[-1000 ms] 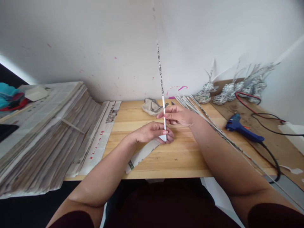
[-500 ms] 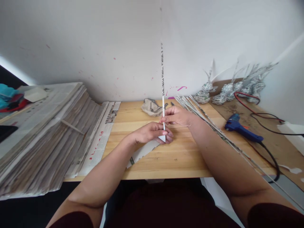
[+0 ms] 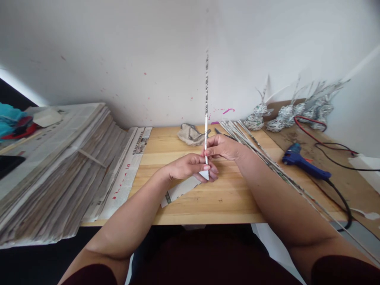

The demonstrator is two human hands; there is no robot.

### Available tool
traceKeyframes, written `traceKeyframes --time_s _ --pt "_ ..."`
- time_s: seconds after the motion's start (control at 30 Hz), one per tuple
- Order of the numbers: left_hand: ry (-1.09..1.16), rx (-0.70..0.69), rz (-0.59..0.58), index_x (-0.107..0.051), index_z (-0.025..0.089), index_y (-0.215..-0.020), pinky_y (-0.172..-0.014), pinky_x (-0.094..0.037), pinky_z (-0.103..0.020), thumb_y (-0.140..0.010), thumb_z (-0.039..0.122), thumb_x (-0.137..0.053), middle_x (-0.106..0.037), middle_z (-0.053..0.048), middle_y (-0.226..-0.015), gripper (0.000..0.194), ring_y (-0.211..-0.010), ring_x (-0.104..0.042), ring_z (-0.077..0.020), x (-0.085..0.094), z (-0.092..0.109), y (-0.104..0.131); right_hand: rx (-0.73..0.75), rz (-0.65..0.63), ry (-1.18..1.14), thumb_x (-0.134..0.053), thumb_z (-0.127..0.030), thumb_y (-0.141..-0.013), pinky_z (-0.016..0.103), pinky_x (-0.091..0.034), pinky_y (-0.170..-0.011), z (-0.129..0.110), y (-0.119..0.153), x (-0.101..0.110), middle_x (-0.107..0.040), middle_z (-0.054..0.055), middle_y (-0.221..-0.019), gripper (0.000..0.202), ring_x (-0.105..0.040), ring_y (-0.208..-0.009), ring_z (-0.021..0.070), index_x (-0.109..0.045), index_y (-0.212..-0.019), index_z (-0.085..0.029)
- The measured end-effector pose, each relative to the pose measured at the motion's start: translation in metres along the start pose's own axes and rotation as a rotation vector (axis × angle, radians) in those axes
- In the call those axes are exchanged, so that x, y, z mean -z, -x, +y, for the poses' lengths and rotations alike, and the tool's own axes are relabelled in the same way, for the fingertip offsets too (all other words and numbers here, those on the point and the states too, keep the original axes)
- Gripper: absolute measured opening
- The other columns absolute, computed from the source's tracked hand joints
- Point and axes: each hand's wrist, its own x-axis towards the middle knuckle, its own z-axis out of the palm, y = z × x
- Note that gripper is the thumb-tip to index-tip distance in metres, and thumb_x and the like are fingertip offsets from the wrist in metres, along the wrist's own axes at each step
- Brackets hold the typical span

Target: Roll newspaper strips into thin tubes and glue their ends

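Note:
A thin rolled newspaper tube (image 3: 207, 95) stands nearly upright in front of me, printed on its upper part and white lower down. My right hand (image 3: 221, 146) pinches it between thumb and fingers. Just below, my left hand (image 3: 192, 166) is closed round the tube's lower end, thumb in front and fingers behind. From there an unrolled newspaper strip (image 3: 181, 190) trails down to the left, over the wooden table. A crumpled beige cloth (image 3: 190, 133) lies behind my hands.
A tall newspaper stack (image 3: 74, 158) fills the left side. At right, a bundle of paper tubes (image 3: 261, 152) runs beside a blue glue gun (image 3: 305, 164) with a cable. Woven paper figures (image 3: 257, 116) stand on brown cardboard (image 3: 326, 154) along the wall.
The tube has shifted slightly to the right in view, with both hands still gripping it. The trailing strip has moved a little to the right too.

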Motion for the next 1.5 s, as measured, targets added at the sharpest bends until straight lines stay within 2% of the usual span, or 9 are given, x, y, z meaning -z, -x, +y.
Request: traceKeyframes --time_s 0.2,0.43,0.63,0.7,0.8,0.9,1.2,1.37,1.5 --pt "-0.050 0.005 0.014 -0.068 0.013 -0.110 -0.085 -0.056 -0.040 -0.090 0.042 -0.059 -0.070 -0.016 -0.106 0.036 -0.099 -0.068 -0.0232 0.001 0.001 0.000 0.052 0.111 0.091 -0.085 -0.029 -0.063 0.019 -0.031 -0.048 -0.004 -0.001 -0.003 -0.053 -0.006 -0.054 0.031 -0.043 -0.050 0.0048 -0.058 -0.061 -0.014" --pt "-0.092 -0.021 0.012 -0.068 0.013 -0.110 -0.086 -0.055 -0.039 -0.091 0.043 -0.057 -0.069 -0.016 -0.106 0.037 -0.098 -0.067 -0.0226 0.003 0.003 0.002 0.065 0.027 0.141 -0.077 -0.036 -0.074 0.022 -0.035 -0.052 -0.010 0.003 -0.005 -0.062 -0.001 -0.065 0.028 -0.050 -0.058 0.0085 -0.074 -0.091 -0.014" --pt "-0.059 0.012 0.040 -0.067 0.014 -0.111 -0.086 -0.055 -0.040 -0.090 0.041 -0.060 -0.070 -0.014 -0.103 0.035 -0.097 -0.068 -0.0217 0.003 0.000 0.000 0.071 0.268 0.113 -0.082 -0.037 -0.068 0.021 -0.026 -0.043 -0.009 -0.002 -0.006 -0.054 -0.003 -0.052 0.028 -0.042 -0.048 0.0060 -0.068 -0.069 -0.013" --pt "-0.045 0.015 0.034 -0.068 0.014 -0.110 -0.086 -0.055 -0.040 -0.089 0.041 -0.060 -0.071 -0.014 -0.101 0.035 -0.096 -0.068 -0.0217 0.003 -0.001 0.000 0.052 0.230 0.022 -0.079 -0.041 -0.071 0.020 -0.022 -0.040 -0.009 -0.002 -0.003 -0.054 -0.002 -0.053 0.030 -0.045 -0.048 0.0068 -0.070 -0.077 -0.013" --pt "-0.034 0.013 -0.008 -0.068 0.014 -0.110 -0.086 -0.055 -0.041 -0.090 0.042 -0.060 -0.071 -0.015 -0.102 0.036 -0.096 -0.068 -0.0225 0.002 -0.001 0.002 0.027 0.051 -0.083 -0.075 -0.040 -0.077 0.018 -0.026 -0.041 -0.006 0.002 0.002 -0.058 -0.001 -0.063 0.032 -0.052 -0.056 0.0077 -0.072 -0.094 -0.013" --pt "-0.037 0.030 -0.058 -0.068 0.013 -0.112 -0.087 -0.055 -0.041 -0.090 0.042 -0.059 -0.071 -0.015 -0.103 0.037 -0.097 -0.068 -0.0230 0.002 0.000 0.003 0.009 -0.049 -0.113 -0.075 -0.036 -0.078 0.017 -0.030 -0.042 -0.003 0.004 0.005 -0.059 0.000 -0.064 0.028 -0.054 -0.058 0.0078 -0.072 -0.093 -0.013" --pt "-0.034 0.056 -0.075 -0.067 0.015 -0.114 -0.087 -0.055 -0.040 -0.088 0.040 -0.062 -0.071 -0.014 -0.104 0.036 -0.097 -0.068 -0.0216 0.001 0.000 0.002 0.017 0.032 -0.081 -0.082 -0.036 -0.069 0.018 -0.028 -0.040 -0.004 0.002 0.002 -0.062 0.002 -0.063 0.027 -0.054 -0.055 0.0081 -0.070 -0.077 -0.012" --pt "-0.040 0.077 -0.051 -0.067 0.015 -0.113 -0.084 -0.056 -0.038 -0.087 0.041 -0.064 -0.071 -0.013 -0.102 0.037 -0.094 -0.068 -0.0201 0.001 -0.002 0.001 0.046 0.123 -0.004 -0.082 -0.038 -0.068 0.018 -0.025 -0.040 -0.007 0.001 0.001 -0.059 0.000 -0.056 0.032 -0.044 -0.047 0.0052 -0.062 -0.066 -0.014" --pt "-0.052 0.079 -0.052 -0.067 0.015 -0.112 -0.083 -0.056 -0.038 -0.087 0.042 -0.064 -0.071 -0.013 -0.102 0.037 -0.094 -0.068 -0.0202 0.001 -0.002 0.002 0.037 0.118 0.002 -0.080 -0.038 -0.071 0.018 -0.025 -0.040 -0.011 0.002 -0.002 -0.058 -0.001 -0.056 0.029 -0.047 -0.049 0.0064 -0.063 -0.072 -0.014"
